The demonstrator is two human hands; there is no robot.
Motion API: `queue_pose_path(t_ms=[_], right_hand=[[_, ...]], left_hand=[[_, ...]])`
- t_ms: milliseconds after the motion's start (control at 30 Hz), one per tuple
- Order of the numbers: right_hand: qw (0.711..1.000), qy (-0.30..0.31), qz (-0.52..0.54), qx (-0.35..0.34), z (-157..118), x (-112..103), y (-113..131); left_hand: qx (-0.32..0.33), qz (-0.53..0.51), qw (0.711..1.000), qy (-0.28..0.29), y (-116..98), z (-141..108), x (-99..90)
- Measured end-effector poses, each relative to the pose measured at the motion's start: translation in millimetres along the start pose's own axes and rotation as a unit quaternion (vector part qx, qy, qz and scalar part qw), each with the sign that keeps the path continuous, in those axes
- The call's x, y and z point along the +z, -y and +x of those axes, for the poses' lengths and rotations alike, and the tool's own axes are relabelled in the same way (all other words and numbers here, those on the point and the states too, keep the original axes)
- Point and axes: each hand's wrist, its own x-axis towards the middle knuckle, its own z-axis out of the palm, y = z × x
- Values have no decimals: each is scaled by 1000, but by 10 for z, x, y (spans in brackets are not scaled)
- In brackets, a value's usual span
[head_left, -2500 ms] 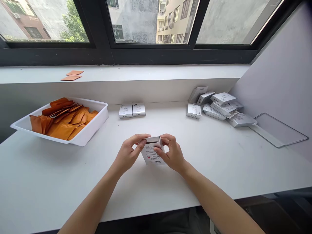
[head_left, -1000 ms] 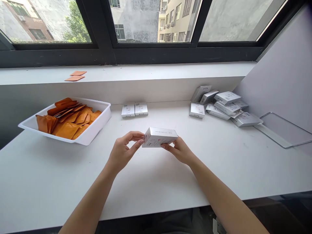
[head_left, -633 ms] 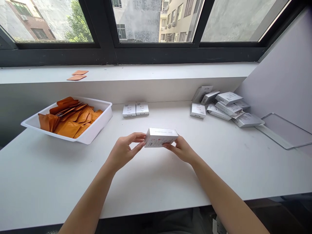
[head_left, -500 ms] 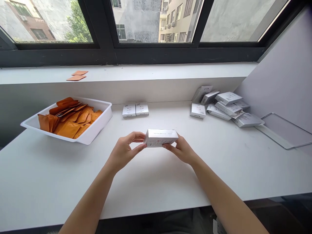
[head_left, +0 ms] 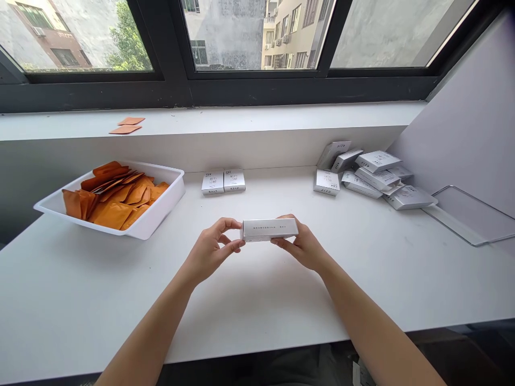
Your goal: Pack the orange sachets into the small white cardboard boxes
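Note:
Between my two hands, above the middle of the table, is a small white carton (head_left: 269, 229) with a line of print along the side facing me. My left hand (head_left: 215, 246) pinches its left end between thumb and fingers. At the other end my right hand (head_left: 301, 245) grips it, thumb at the lower front edge and fingers behind. Beyond it two similar white cartons (head_left: 223, 182) stand side by side near the wall. To the left, a white plastic tray (head_left: 161, 217) holds several orange packets (head_left: 120, 201).
Several white boxes (head_left: 378, 162) lie in a loose pile at the back right, with one carton (head_left: 326, 182) just left of it. A wire frame (head_left: 475, 245) rests by the right wall. Two orange pieces (head_left: 126, 129) lie on the window sill (head_left: 241, 120).
The carton has tilted in my hands, so its plain side with one line of print now faces me. Both hands have shifted very slightly right with it.

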Motion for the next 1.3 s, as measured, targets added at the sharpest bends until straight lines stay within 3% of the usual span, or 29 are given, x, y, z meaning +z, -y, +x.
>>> queue_pose_path(t_ms=[233,433,567,633,700,800,867,933,1033,1133,1200,1300], right_hand=[[1000,-3,10,-13,7,-5,2],[1000,20,14,1,9,-26,10],[1000,-9,22,-13,14,-27,20],[998,-40,4,-37,11,17,24],[993,-77,-49,-74,1,97,24],[966,-142,-153,-152,-21,248,31],[956,-122,-167,-210,-32,326,56],[965,-49,-112,-231,-35,356,97],[989,-21,-6,-148,-25,303,166],[999,-19,33,-27,-21,205,215],[996,46,73,21,-28,173,237],[975,133,168,57,-43,202,253]], left_hand=[[6,16,1000,-2,-12,-18,97],[59,60,996,11,-15,-18,79],[128,106,982,-85,16,-7,127],[160,132,973,-106,21,-5,166],[173,157,966,-108,20,-2,174],[208,192,940,-190,21,13,85],[254,197,913,-250,27,27,-31],[293,178,905,-252,33,37,-144],[316,122,922,-188,39,34,-205],[321,89,936,-109,48,23,-112],[326,98,937,-71,60,24,-27],[348,189,915,-74,70,36,13]])
